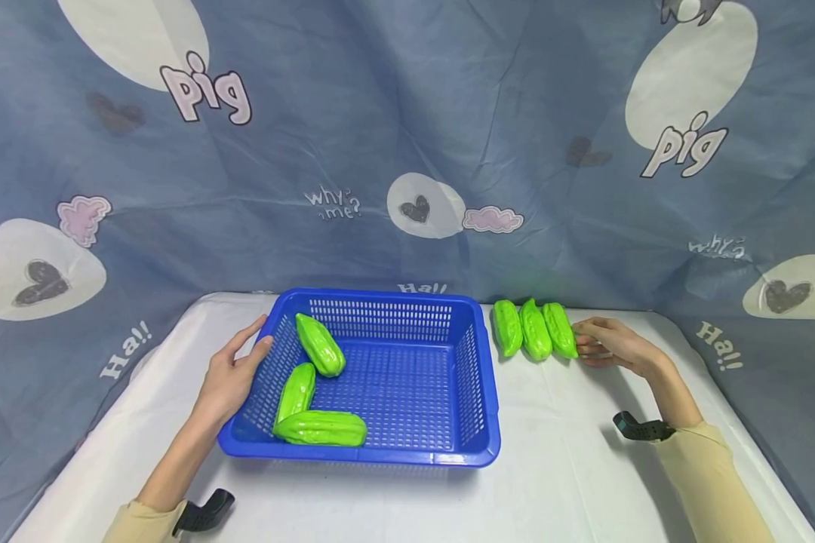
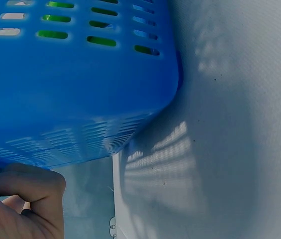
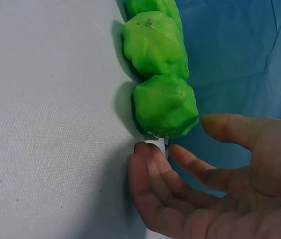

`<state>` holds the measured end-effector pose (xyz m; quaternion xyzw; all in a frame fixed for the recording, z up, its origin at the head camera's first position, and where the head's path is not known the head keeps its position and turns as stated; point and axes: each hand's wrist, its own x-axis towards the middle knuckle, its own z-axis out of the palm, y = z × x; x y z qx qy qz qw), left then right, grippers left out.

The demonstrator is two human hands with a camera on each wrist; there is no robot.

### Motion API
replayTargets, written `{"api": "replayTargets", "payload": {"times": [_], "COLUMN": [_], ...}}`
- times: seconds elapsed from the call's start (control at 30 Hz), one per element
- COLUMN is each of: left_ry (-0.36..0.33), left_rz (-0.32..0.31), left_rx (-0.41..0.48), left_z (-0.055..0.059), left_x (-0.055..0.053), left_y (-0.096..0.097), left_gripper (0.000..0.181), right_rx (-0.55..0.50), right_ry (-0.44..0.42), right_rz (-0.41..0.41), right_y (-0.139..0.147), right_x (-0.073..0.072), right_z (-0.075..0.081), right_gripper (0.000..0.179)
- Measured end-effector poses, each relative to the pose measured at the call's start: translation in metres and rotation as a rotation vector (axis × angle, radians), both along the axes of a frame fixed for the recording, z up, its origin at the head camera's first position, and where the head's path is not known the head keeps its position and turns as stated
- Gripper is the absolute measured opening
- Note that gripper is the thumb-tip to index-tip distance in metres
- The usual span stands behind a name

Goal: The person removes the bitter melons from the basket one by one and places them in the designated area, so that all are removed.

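Observation:
A blue plastic basket (image 1: 475,458) with slotted walls sits on the white table. Its left rim is held by my left hand (image 1: 229,377), whose curled fingers (image 2: 36,181) show beside the basket wall in the left wrist view. Inside, toward the left, lie three bright green, ridged bitter gourds: one at the back (image 1: 321,345), one at the left wall (image 1: 296,391) and one along the front (image 1: 322,428). Right of the basket, three more stand in a row: left (image 1: 508,329), middle (image 1: 535,332) and right (image 1: 559,330). My right hand (image 1: 611,343) is beside the rightmost, fingers loosely bent, not gripping it.
White cloth covers the table (image 1: 550,467). Behind it and at both sides hangs a blue printed curtain (image 1: 353,249), close to the basket's back rim and the gourd row. Each wrist wears a black strap device, left (image 1: 207,511) and right (image 1: 641,428).

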<state>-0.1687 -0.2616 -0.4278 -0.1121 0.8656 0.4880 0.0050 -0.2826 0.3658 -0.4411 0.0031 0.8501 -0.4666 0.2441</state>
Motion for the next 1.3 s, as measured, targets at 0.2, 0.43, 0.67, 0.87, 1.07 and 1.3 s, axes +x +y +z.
{"api": "replayTargets", "payload": {"times": [0.2, 0.43, 0.67, 0.87, 1.07, 1.3], "left_ry": [-0.003, 0.003, 0.01, 0.014, 0.013, 0.013], "left_rz": [0.006, 0.005, 0.004, 0.003, -0.002, 0.006], "left_rx": [-0.001, 0.006, 0.006, -0.007, -0.009, -0.024], "left_z": [0.0, 0.0, 0.002, 0.002, 0.001, 0.001], "left_x": [0.0, 0.0, 0.0, 0.0, 0.0, 0.0], "left_y": [-0.001, -0.001, -0.001, -0.001, -0.002, -0.001], "left_gripper": [0.067, 0.067, 0.067, 0.066, 0.067, 0.066], "right_rx": [-0.015, -0.008, -0.009, -0.007, 0.007, -0.029], "right_ry": [0.013, 0.086, 0.167, 0.213, 0.244, 0.275], "right_rz": [-0.004, -0.029, -0.034, 0.005, 0.034, 0.132], "right_y": [-0.001, 0.0, -0.002, -0.022, -0.055, -0.092], "right_x": [-0.001, 0.0, 0.001, -0.001, -0.001, 0.01], "right_z": [-0.001, 0.004, 0.021, 0.041, 0.055, 0.06], "right_gripper": [0.066, 0.064, 0.066, 0.065, 0.062, 0.052]}}
